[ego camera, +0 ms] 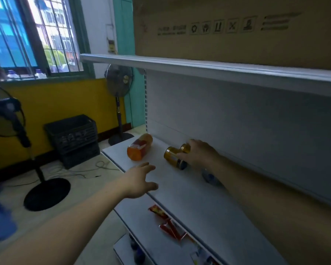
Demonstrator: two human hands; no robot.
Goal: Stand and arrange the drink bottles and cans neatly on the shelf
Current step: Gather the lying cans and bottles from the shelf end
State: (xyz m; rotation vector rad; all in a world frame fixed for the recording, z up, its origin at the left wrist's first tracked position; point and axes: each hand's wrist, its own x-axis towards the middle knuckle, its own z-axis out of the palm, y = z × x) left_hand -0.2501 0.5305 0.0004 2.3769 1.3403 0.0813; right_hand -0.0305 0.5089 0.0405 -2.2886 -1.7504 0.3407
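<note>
An orange drink bottle (139, 147) lies on its side at the left end of the white shelf (180, 188). A gold can (173, 157) lies on its side mid-shelf, a second gold can (185, 148) just behind it. My right hand (197, 153) rests on these cans, fingers wrapped over the nearer one. My left hand (139, 180) hovers open above the shelf's front edge, holding nothing, between the bottle and the cans. A bluish bottle or can (210, 177) lies partly hidden under my right forearm.
A large cardboard box (237, 29) sits on the upper shelf (199, 67). Red snack packets (168, 224) lie on the lower shelf. To the left stand two floor fans (120, 104), a black crate (73, 138) and loose cables on the floor.
</note>
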